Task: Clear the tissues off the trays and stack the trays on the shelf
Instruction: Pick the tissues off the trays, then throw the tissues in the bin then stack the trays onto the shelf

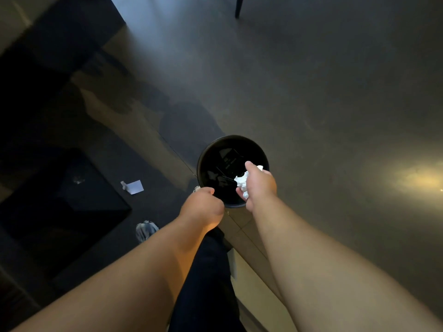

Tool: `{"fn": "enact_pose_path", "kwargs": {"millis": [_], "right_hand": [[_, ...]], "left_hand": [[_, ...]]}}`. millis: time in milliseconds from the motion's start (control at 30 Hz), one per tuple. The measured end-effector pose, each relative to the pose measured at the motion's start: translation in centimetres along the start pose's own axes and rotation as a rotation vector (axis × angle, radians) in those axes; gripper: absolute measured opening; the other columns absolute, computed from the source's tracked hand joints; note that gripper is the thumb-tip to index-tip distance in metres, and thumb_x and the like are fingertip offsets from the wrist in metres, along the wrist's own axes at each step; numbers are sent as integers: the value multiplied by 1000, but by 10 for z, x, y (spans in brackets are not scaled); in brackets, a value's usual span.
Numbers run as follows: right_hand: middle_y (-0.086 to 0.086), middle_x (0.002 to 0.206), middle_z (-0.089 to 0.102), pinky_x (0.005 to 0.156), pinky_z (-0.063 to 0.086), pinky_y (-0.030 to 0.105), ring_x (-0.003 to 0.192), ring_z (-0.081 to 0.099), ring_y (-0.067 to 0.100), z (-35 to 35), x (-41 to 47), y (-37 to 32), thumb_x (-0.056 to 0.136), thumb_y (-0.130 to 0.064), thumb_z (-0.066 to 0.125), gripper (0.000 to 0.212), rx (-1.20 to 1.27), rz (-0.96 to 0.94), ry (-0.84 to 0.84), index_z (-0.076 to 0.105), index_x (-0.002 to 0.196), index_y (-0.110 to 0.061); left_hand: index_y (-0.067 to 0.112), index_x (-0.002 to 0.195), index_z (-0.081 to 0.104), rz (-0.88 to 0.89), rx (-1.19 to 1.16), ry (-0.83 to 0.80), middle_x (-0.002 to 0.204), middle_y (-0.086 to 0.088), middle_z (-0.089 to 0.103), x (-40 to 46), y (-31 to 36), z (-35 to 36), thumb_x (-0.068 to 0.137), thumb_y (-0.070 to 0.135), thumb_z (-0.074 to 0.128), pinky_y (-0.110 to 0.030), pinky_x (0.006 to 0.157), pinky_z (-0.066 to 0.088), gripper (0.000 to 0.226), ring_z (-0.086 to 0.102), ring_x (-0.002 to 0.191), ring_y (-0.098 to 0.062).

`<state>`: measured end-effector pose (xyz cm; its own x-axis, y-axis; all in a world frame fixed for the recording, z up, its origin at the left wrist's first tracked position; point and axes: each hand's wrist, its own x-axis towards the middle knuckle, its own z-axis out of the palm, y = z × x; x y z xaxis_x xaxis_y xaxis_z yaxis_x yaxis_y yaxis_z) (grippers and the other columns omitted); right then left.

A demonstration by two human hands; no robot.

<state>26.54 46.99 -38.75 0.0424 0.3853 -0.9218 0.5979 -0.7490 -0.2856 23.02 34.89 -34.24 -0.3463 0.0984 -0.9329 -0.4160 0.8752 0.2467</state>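
Note:
My right hand hangs over the open mouth of a round black bin on the floor, fingers curled around a crumpled white tissue. My left hand is a closed fist at the bin's near left rim; whether it grips the rim or holds anything is hidden. Dark items lie inside the bin. No tray and no shelf are in view.
A white paper scrap lies on the dark floor to the left of the bin. A black low piece of furniture fills the left side. My shoe and dark trouser leg are below the hands. A thin black furniture leg stands at the top.

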Motion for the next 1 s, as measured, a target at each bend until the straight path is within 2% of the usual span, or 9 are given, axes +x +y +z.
{"fn": "enact_pose_path", "kwargs": {"millis": [67, 133, 233, 300, 400, 467, 700, 800, 1000], "right_hand": [[4, 110, 68, 84, 60, 40, 95, 71, 26, 4, 6, -6, 94, -39, 63, 35, 53, 19, -25, 62, 122, -18], [3, 110, 69, 90, 54, 43, 99, 71, 28, 7, 11, -9, 95, -47, 60, 41, 133, 61, -76, 63, 123, -17], [3, 149, 56, 112, 34, 58, 136, 53, 32, 7, 14, -9, 92, -60, 57, 66, 172, 109, -135, 50, 147, -24], [2, 159, 45, 107, 35, 52, 144, 43, 31, 4, 9, -9, 93, -60, 57, 69, 174, 91, -115, 43, 153, -28], [4, 156, 47, 87, 36, 45, 141, 46, 32, 1, -2, -8, 99, -54, 55, 62, 186, 71, -102, 44, 153, -27], [6, 157, 46, 87, 37, 42, 140, 48, 32, 1, -7, -8, 100, -52, 54, 60, 169, 63, -124, 44, 153, -24], [8, 151, 53, 117, 37, 44, 128, 57, 26, 1, -32, -12, 99, -49, 57, 59, 92, -30, -193, 48, 150, -20], [7, 142, 56, 114, 42, 47, 110, 61, 24, -1, -62, -24, 99, -48, 58, 55, 90, -89, -209, 51, 147, -22], [7, 124, 62, 96, 49, 40, 110, 65, 24, -2, -145, -56, 98, -46, 58, 57, 52, -225, -281, 48, 150, -24]], "left_hand": [[22, 154, 37, -1, -17, -9, 151, -10, 49, 3, 3, -2, 92, 5, 39, -32, 93, 53, 65, 57, 126, -24], [24, 154, 38, 10, -82, -4, 139, -12, 59, 2, 8, -4, 89, 4, 40, -26, 63, 51, 67, 66, 86, -19], [26, 152, 41, 30, -173, 38, 117, 3, 65, -1, 12, -5, 93, 9, 44, -24, 55, 43, 62, 53, 64, -10], [26, 151, 43, 49, -198, 68, 96, 15, 58, -2, 14, -6, 97, 20, 47, -22, 63, 42, 55, 50, 70, -2], [27, 150, 46, 81, -224, 72, 141, 6, 57, -9, 18, -9, 100, 31, 45, -21, 83, 39, 50, 58, 113, -9], [27, 150, 46, 88, -238, 78, 154, 4, 47, -13, 20, -12, 101, 32, 44, -26, 99, 34, 49, 45, 138, -17], [26, 151, 44, 200, -283, 61, 157, 5, 44, -40, 32, -24, 101, 33, 44, -35, 118, 31, 51, 39, 144, -14], [29, 150, 47, 254, -265, 72, 154, 5, 48, -64, 45, -38, 99, 36, 43, -37, 117, 35, 51, 46, 139, -14], [28, 151, 45, 367, -216, 159, 155, 5, 48, -133, 77, -85, 101, 38, 45, -32, 116, 34, 51, 44, 141, -14]]}}
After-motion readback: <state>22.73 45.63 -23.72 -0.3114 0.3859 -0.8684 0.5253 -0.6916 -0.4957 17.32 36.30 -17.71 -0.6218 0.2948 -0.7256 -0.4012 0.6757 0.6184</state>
